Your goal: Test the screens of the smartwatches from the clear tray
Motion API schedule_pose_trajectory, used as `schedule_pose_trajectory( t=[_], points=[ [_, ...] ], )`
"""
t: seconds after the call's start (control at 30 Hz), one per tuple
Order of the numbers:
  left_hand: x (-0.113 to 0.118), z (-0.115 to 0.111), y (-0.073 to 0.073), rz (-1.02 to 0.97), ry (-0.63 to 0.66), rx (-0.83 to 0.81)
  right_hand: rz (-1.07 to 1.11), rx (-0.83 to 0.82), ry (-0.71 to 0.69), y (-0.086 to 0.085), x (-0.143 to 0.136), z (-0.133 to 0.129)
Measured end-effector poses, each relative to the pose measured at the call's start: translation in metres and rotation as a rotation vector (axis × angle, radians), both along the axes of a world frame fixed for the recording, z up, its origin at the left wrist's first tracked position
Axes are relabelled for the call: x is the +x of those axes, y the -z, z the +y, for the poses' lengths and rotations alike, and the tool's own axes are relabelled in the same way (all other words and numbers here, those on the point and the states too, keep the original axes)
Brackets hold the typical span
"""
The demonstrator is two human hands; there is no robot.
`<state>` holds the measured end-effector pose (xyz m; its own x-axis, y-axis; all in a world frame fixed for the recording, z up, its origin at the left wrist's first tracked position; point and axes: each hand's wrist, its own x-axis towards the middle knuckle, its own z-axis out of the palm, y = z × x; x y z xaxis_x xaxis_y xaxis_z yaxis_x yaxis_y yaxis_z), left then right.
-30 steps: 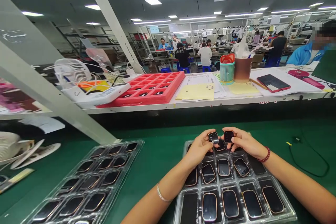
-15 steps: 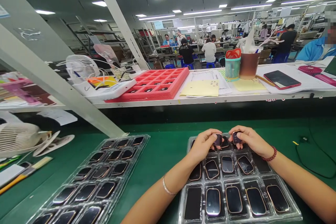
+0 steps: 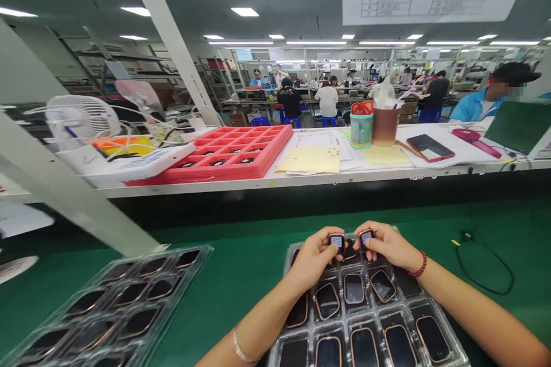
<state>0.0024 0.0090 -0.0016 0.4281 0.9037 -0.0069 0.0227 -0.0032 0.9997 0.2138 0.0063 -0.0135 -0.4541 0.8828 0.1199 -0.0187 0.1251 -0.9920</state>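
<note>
One gold-rimmed smartwatch (image 3: 336, 242) is pinched between the thumb and fingers of the left hand (image 3: 316, 255); a second smartwatch (image 3: 366, 238) is gripped the same way by the right hand (image 3: 387, 245). Both screens are lit pale and face the wearer, side by side with a narrow gap between them, above the far end of a clear plastic tray (image 3: 450, 321). Dark-screened watches lie singly in that tray's compartments, some of them askew. A silver bangle (image 3: 241, 347) circles the left wrist, a dark red bead bracelet (image 3: 420, 264) the right. Left of the arms, another clear tray (image 3: 186, 287) of dark-screened watches rests on the green worktop (image 3: 241, 275). On the white shelf (image 3: 241, 184) beyond stand a red compartment tray (image 3: 275, 155), a teal cup (image 3: 361, 131) touching or just beside a brown cup (image 3: 384, 127), and a smartphone (image 3: 430, 147) lying flat.
</note>
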Motion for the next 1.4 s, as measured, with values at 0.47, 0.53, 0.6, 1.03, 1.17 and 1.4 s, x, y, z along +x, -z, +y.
schedule_pose_trajectory(
  t=[0.47,0.53,0.6,1.03,1.17,1.4],
  points=[
    [-0.002,0.002,-0.003,0.048,-0.001,0.017,0.035,-0.018,0.033,0.001,-0.005,0.003],
    [-0.002,0.002,-0.004,0.043,-0.007,0.013,0.027,-0.016,0.034,0.001,-0.005,0.003],
    [-0.002,0.002,-0.004,0.039,-0.013,0.007,0.024,-0.014,0.035,0.001,-0.005,0.003],
    [-0.001,0.001,-0.006,0.054,0.008,0.015,0.044,-0.005,0.020,0.005,-0.004,0.006],
    [0.000,0.000,-0.004,0.062,0.075,0.022,0.036,0.017,0.053,0.006,-0.003,0.006],
    [0.001,0.000,-0.003,0.007,0.017,0.077,-0.016,0.073,-0.050,-0.001,-0.005,-0.005]
  ],
)
